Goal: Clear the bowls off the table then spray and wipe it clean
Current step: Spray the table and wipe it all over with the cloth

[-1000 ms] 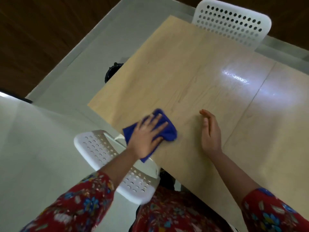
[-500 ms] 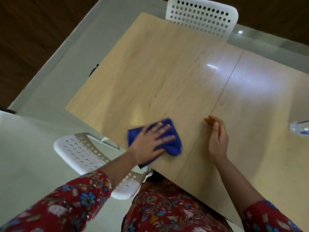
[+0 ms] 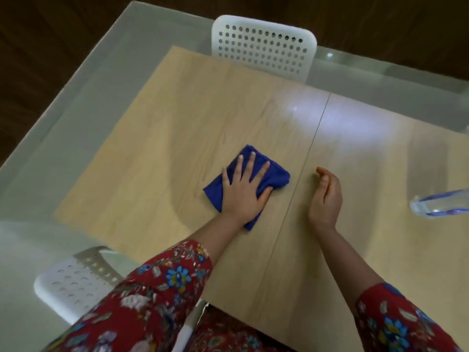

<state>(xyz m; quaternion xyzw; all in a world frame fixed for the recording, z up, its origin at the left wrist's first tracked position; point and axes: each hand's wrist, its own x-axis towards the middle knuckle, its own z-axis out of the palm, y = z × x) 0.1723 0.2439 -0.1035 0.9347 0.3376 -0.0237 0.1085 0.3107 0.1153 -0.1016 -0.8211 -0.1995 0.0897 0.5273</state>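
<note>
A folded blue cloth (image 3: 275, 177) lies on the light wooden table (image 3: 177, 128) near its middle. My left hand (image 3: 245, 190) presses flat on the cloth with fingers spread and straight. My right hand (image 3: 326, 196) rests on its edge on the table just right of the seam, fingers loosely curled and holding nothing. No bowls are in view. A clear spray bottle (image 3: 441, 205) with blue trim shows at the right edge, partly cut off.
A white perforated chair (image 3: 264, 48) stands at the table's far side. Another white chair (image 3: 76, 283) stands by the near left edge. Pale floor surrounds the table, with dark wood flooring beyond.
My left hand has slid the cloth away from the near edge toward the table's middle. The view has swung right, and the spray bottle has come further into sight.
</note>
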